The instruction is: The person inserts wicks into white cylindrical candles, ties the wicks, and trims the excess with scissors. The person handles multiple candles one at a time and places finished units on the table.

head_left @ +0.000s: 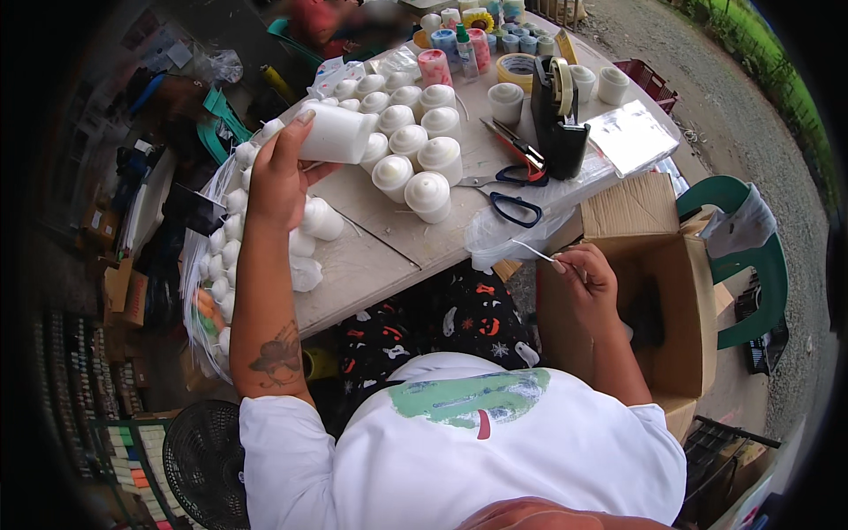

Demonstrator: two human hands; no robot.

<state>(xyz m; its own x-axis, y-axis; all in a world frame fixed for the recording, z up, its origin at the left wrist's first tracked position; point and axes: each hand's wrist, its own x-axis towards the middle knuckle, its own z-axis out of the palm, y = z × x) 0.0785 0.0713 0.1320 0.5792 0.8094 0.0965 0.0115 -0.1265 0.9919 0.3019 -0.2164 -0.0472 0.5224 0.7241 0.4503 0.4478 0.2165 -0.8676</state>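
Observation:
My left hand [281, 177], raised over the left part of the table, is wrapped round a smooth white pillar candle [337, 134] tipped on its side. Low at the right, beside the table's near edge, my right hand [588, 281] pinches a thin white wick [533, 251] that points up and left. Rows of white candles with stepped, domed tops [408, 141] stand just right of my left hand. A thin dark rod [382, 244] lies on the table between my hands. Blue-handled scissors [514, 210] rest beyond my right hand, near a crumpled clear plastic bag [495, 237].
A black tape dispenser [562, 132], a red-and-black cutting tool [521, 150] and a tape roll [515, 72] sit on the table [353, 274]. An open cardboard box [698, 309] stands beside my right arm, near a green chair [755, 291]. Wrapped white pieces [216, 256] crowd the left edge.

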